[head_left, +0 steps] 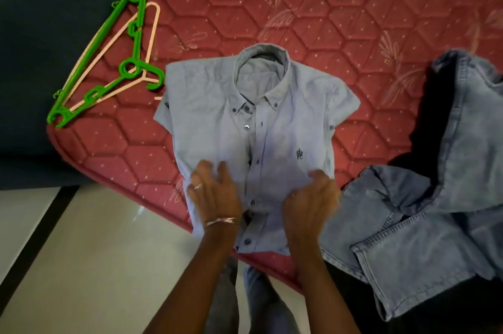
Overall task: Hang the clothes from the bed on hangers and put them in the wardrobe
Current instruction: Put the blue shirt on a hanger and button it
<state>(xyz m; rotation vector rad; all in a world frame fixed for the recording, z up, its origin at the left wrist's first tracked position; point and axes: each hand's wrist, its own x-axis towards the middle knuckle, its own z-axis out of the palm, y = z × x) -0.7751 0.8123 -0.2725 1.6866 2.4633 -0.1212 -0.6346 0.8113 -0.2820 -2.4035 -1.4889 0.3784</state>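
The crumpled blue denim jeans (424, 227) run off the right edge, so their full shape cannot be told. Both hands are motion-blurred — the left hand (213, 193) at its fingers (204, 167), the right hand (310, 201) likewise. The small dark embroidered chest logo (299, 154) on the folded light-blue button-down shirt (245, 126) is too small to read. The shirt's sleeves are tucked underneath — hidden.

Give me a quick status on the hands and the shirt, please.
Left hand flat on shirt; right hand bunching its hem. Hangers untouched. Nothing in the way.
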